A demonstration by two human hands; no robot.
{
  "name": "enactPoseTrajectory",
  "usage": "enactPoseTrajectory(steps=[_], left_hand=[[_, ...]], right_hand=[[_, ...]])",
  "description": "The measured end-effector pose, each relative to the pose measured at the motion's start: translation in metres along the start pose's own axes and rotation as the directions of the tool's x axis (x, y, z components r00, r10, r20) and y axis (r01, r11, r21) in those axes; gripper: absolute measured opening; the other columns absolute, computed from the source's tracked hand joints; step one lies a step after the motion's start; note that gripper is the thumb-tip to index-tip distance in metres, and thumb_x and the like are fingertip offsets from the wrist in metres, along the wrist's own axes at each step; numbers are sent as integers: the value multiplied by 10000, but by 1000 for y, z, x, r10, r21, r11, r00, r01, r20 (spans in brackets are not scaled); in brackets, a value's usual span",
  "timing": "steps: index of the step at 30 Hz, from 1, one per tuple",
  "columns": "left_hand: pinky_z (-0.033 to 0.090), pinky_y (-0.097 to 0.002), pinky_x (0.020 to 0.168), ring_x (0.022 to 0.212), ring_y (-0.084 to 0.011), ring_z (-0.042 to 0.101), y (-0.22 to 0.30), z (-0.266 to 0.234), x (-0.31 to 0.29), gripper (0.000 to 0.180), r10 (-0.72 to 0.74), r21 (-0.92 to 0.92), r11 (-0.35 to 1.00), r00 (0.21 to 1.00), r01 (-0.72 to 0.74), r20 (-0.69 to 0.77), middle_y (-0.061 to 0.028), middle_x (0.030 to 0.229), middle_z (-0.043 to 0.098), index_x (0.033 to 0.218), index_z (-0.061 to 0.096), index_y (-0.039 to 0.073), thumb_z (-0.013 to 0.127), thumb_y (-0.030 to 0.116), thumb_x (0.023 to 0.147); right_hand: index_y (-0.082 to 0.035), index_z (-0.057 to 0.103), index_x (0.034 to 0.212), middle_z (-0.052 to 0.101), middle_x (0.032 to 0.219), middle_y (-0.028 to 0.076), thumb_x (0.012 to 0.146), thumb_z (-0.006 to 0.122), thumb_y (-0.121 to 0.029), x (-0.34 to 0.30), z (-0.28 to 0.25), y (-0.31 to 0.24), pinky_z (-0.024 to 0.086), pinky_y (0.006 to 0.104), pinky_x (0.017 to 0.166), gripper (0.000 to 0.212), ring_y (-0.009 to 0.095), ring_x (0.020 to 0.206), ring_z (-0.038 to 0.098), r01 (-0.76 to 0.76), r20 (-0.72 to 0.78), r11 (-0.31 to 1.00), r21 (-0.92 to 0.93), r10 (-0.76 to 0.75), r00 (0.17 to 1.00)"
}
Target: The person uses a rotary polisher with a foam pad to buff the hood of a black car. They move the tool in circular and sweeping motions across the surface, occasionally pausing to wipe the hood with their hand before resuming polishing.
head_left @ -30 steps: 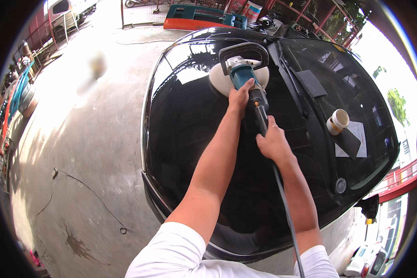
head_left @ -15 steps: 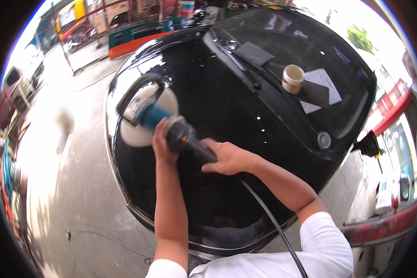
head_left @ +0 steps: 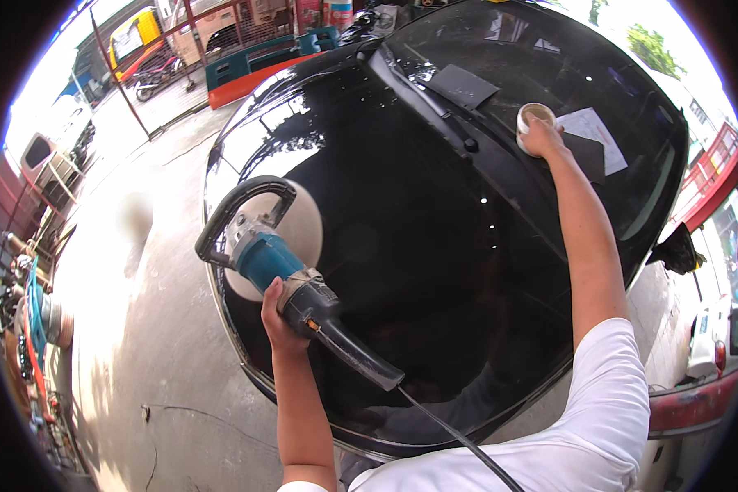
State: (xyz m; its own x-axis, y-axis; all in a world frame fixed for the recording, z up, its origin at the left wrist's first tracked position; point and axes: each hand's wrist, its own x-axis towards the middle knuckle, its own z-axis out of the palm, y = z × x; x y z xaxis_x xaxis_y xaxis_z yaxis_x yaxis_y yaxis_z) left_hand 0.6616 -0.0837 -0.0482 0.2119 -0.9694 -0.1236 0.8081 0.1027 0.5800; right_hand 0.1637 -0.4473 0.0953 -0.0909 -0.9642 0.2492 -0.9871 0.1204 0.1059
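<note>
A teal and black car polisher [head_left: 269, 257] rests over the left part of a glossy black car hood [head_left: 410, 254], its round white pad [head_left: 308, 223] partly hidden under the tool's head. My left hand [head_left: 284, 318] is closed round the underside of the polisher's body, near the collar. Stretched out to the windshield [head_left: 500, 61], my right hand [head_left: 543, 138] grips a small whitish tub [head_left: 521, 131] with its fingers at the rim. What the tub contains is hard to make out.
Beside the tub lie white paper sheets [head_left: 605, 138] and a dark sheet [head_left: 586, 157]; another dark sheet [head_left: 464, 85] sits near the wiper. A black power cord [head_left: 459, 439] runs from the polisher toward my body. A teal and orange bumper [head_left: 266, 66] stands beyond the hood.
My right hand has left the polisher's rear handle and moved up and right onto the tub. The polisher has shifted slightly toward me, still in my left hand.
</note>
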Motion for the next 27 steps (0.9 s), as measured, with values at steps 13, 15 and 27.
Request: enactPoseTrajectory(steps=[13,15,27], left_hand=[[659,-478,860,1070,-367,729,9,-34,-64,745,97,61,994,965,-85,-243,-242,1219,679,1366,516,-124,534,523,997],[661,-475,851,1059,-360,733,14,-32,-70,752,137,94,989,948,-114,-287,-244,1208,682,1366,517,-124,534,530,995],[670,-463,805,1037,-364,738,22,-50,-82,808,17,0,1000,972,-17,-234,-265,1185,670,1393,475,-139,615,507,929]], right_hand=[[-67,663,1390,637,1470,185,910,750,-354,45,19,-5,360,717,1146,566,364,1405,571,-109,123,994,-27,111,986],[-63,655,1403,622,1488,190,918,757,-371,32,14,-34,375,700,1147,583,361,1411,566,-77,166,994,-82,90,982],[-7,681,1323,728,1270,217,895,773,-297,31,16,-34,489,478,1084,525,379,1209,669,109,-546,992,-70,-130,827]])
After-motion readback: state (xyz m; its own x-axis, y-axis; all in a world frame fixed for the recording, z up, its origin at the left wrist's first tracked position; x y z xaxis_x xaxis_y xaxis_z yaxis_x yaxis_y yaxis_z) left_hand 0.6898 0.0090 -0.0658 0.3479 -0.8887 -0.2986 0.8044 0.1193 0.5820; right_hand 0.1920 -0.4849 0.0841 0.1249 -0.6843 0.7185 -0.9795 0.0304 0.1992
